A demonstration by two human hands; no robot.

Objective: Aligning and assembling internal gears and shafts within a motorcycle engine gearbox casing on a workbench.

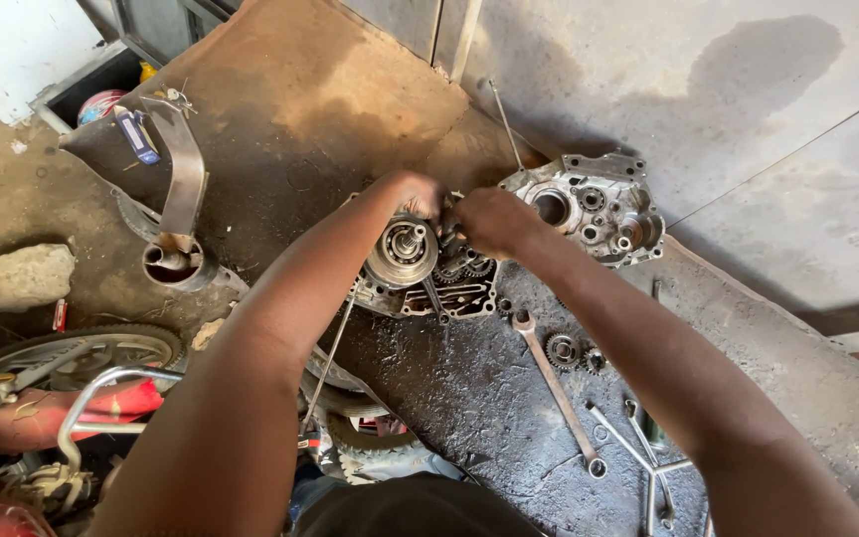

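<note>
Two hands meet over an opened engine case (pixel 420 278) on the oily floor (pixel 489 398). Nearest, below the right hand (pixel 494 221), lie a long ring spanner (pixel 555 388), a cross wrench (pixel 648 462) and loose gears (pixel 564 350), probably laid within easy reach. Left hand (pixel 418 194) grips the top of the round clutch drum (pixel 402 251), fingers closed on it, seemingly to steady it; the right hand sits just beside, fingers curled at the gear cluster, though I cannot tell what they pinch. Beyond the right hand rests the removed case half (pixel 594 207), inner face up. Farther off, stained concrete wall (pixel 708 89) and a stone (pixel 28 276).
</note>
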